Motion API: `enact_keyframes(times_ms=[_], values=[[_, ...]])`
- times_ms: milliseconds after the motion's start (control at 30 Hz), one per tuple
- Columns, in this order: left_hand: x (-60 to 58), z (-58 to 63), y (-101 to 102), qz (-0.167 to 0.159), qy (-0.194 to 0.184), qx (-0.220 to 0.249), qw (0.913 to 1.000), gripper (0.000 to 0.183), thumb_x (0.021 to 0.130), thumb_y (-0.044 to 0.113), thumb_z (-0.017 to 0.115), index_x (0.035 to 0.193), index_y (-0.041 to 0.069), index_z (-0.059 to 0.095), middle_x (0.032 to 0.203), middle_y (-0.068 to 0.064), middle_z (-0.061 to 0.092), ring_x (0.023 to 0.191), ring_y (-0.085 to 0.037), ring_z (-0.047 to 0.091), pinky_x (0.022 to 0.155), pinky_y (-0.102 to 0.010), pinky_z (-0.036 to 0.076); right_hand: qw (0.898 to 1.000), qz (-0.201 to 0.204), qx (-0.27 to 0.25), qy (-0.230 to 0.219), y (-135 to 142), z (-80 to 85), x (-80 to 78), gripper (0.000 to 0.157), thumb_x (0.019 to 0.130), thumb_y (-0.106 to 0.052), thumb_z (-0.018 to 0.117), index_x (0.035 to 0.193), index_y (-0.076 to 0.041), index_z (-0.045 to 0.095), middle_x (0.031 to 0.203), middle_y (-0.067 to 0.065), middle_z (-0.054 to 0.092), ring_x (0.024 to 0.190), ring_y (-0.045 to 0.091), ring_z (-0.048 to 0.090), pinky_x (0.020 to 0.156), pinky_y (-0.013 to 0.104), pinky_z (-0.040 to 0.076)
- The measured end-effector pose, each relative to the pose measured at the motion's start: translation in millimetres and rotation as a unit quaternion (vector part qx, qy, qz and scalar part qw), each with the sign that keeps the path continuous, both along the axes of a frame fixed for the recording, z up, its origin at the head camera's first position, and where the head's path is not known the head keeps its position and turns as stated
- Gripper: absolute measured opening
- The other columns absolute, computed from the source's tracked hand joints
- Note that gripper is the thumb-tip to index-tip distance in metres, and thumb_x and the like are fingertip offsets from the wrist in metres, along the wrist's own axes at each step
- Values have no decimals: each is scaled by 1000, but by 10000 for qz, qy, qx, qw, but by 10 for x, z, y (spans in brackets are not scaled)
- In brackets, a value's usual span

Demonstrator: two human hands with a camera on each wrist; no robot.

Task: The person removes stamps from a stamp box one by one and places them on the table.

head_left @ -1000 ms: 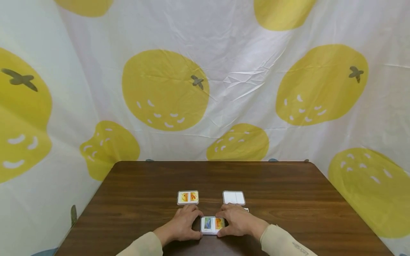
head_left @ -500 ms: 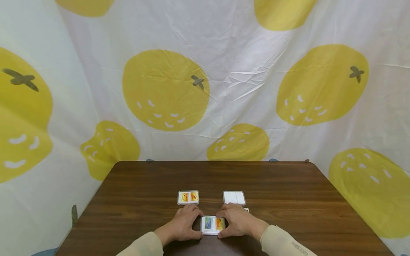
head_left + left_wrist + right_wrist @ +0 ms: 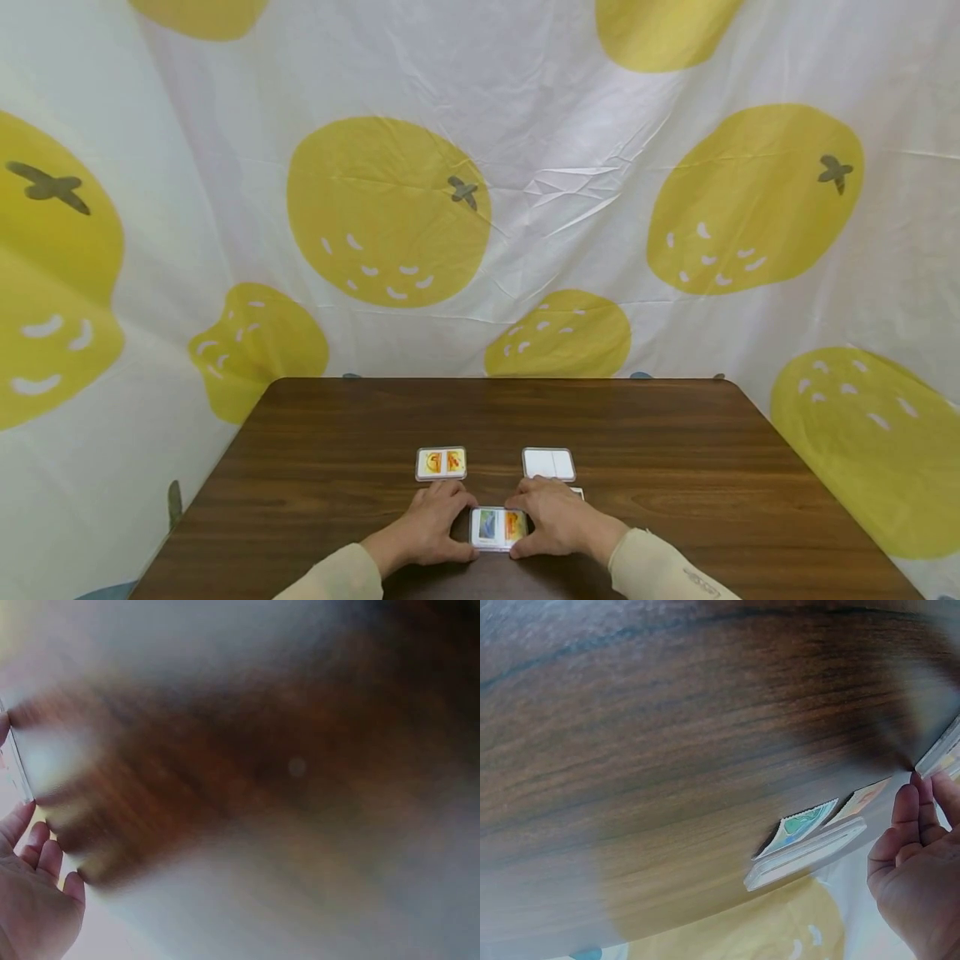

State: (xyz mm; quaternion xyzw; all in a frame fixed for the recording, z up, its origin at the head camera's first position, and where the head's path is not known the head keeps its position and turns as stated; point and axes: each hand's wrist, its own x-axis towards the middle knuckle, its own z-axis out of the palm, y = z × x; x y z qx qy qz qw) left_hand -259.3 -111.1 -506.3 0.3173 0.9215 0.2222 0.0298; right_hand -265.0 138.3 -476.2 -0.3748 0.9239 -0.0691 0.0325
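Note:
A flat clear plastic case with two stamps inside, one blue-green and one orange, lies between my hands near the table's front. My left hand grips its left side, thumb at the near corner and a fingertip at the far one. On the opposite side, my right hand holds the case likewise and covers part of its right end. Only the edge of the case shows in the left wrist view. In the right wrist view its corner meets my right fingertips.
Behind my left hand lies a second case with two yellow-orange stamps. A third case with a white insert lies behind my right hand. Beside it are two loose stamps, one green-blue, one orange, mostly hidden in the head view.

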Motion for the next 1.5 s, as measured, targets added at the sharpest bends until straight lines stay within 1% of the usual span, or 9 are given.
enact_keyframes(times_ms=[300,467,800,1133,1300,1500], values=[[24,36,8,23,-11,-86,10000,53,80,50,76,120,16,62,115,6,47,111,-16,42,92,-43,37,9998,202,18,22,12,5,-40,60,80,-56,73,123,-14,69,100,-9,56,95,10,52,86,36,45],[25,31,21,32,55,-85,9999,50,79,47,77,117,17,62,115,6,48,111,-16,43,92,-43,37,9996,274,-78,-44,12,23,-45,56,81,-54,73,121,-15,70,100,-8,56,94,10,53,82,34,45],[37,51,25,31,53,-92,9999,49,78,45,78,115,18,62,115,7,49,111,-16,43,93,-43,37,9996,213,-195,-42,0,22,-35,54,78,-53,75,117,-16,71,96,-9,56,87,6,50,82,34,45],[18,20,18,52,27,-97,9999,49,78,45,78,115,17,62,115,7,49,112,-16,43,93,-44,37,9997,130,-210,-12,5,-5,-33,54,77,-53,76,117,-17,71,98,-10,56,90,7,51,86,36,45],[1,3,16,58,12,-98,9999,50,77,45,78,115,17,62,114,7,49,112,-16,43,93,-45,37,9994,157,-301,42,1,12,-18,53,76,-51,77,116,-16,71,99,-8,57,90,8,51,84,35,45],[-18,-30,12,58,95,-94,9999,51,76,46,79,113,16,61,113,7,49,111,-16,44,90,-42,37,9991,116,-394,99,22,25,-22,54,74,-51,79,115,-16,71,100,-9,57,92,8,51,81,32,45]])
